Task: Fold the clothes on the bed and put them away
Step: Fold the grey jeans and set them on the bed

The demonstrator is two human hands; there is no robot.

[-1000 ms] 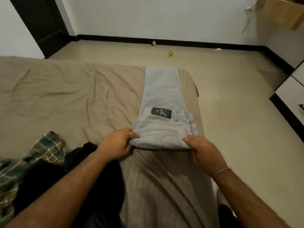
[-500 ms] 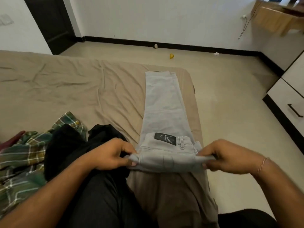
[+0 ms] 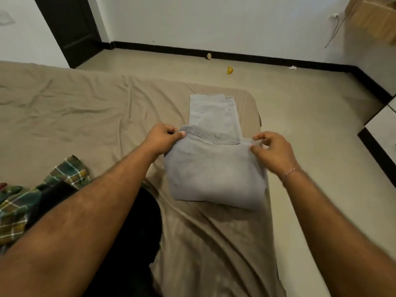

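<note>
Light grey jeans (image 3: pixel 214 168) lie near the right edge of the bed (image 3: pixel 85 116), their waist part doubled forward over the legs so a pocket faces up. The leg ends still stretch toward the bed's far corner. My left hand (image 3: pixel 162 138) pinches the folded part's left top corner. At the right top corner my right hand (image 3: pixel 272 151) pinches the cloth with curled fingers.
A green plaid shirt (image 3: pixel 42 189) and a black garment (image 3: pixel 120 232) lie bunched at the left near me. The floor (image 3: pixel 300 125) runs along the bed's right side. A white drawer unit (image 3: pixel 383 133) stands at the right, a dark door (image 3: pixel 70 28) at the far left.
Both hands lifted the jeans' waist end and carried it forward over the legs, so the label side now faces down and the pile is shorter.
</note>
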